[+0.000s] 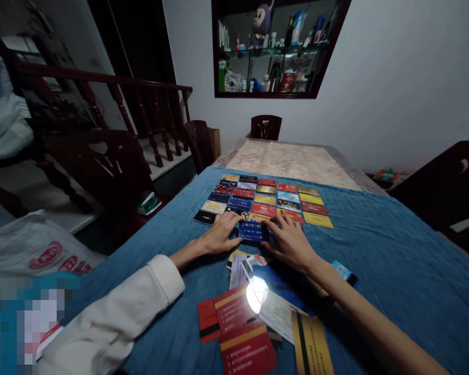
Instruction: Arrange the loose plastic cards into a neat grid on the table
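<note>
I can see both hands on the blue card (pixel 251 231), right at the near edge of the grid of cards (pixel 264 199). The left hand (pixel 221 234) has its left end between thumb and fingers; the right hand (pixel 291 242) grasps the right end the same way. Whether the card is lifted or flat on the cloth (pixel 391 260), I can't tell. The left arm wears a pale sleeve (pixel 156 284), cuff turned back; the right forearm (pixel 359 307) is bare. The grid runs in rows of red, yellow, black and blue. On its near side a loose pile (pixel 248 346) of cards overlaps every which way, a bright glare on it. Past its far edge shows the patterned top of the table (pixel 289 159). Left of the grid, a dark chair (pixel 89 182) has a packet (pixel 149 203) by its seat, and a bag (pixel 35 245) is nearer. Well beyond the grid, a wall cabinet (pixel 266 96) holds a doll (pixel 261 21) and bottles.
</note>
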Tool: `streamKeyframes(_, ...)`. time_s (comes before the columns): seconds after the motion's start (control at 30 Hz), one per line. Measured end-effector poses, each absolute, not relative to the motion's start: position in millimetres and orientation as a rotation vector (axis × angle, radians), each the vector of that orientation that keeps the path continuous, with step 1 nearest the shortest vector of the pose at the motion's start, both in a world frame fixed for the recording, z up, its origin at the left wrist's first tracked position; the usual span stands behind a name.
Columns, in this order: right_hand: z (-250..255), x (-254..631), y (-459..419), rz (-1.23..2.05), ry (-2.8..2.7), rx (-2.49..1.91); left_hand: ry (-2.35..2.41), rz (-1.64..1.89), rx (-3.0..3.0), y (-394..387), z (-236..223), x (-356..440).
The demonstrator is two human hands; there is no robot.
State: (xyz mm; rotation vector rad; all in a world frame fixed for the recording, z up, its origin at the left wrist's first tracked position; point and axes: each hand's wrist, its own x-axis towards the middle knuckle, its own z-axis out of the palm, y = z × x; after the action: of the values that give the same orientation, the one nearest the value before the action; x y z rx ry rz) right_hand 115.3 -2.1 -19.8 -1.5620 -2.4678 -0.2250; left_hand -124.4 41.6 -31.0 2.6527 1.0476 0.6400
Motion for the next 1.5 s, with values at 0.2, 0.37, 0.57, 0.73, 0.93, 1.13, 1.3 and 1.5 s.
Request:
streamKeyframes(0.2,-10,110,18,-0.175,-2.482,-1.587,1.066,0.678,2.652,59,-24,-130)
streamKeyframes(0.37,0,99,41,-0.137,-2.485,-1.627,1.160,0.614,2.665,79,-18,-138)
streamKeyframes(0.57,4,84,68,-0.124,-2.483,-1.695,1.261,0.580,2.671,107,-19,-145)
streamKeyframes(0.73,3,76,86,-0.105,-2.465,-1.766,1.350,0.529,2.640,125,-18,-144)
streamKeyframes(0.93,4,74,109,-0.031,-2.475,-1.845,1.394,0.490,2.625,144,-20,-140)
streamKeyframes(1.13,1,72,125,0.001,-2.489,-1.883,1.443,0.389,2.623,159,-26,-134)
streamKeyframes(1.3,-2,72,131,0.022,-2.499,-1.897,1.461,0.337,2.631,164,-29,-131)
streamKeyframes(1.5,-4,72,135,0.036,-2.499,-1.915,1.458,0.323,2.650,169,-32,-131)
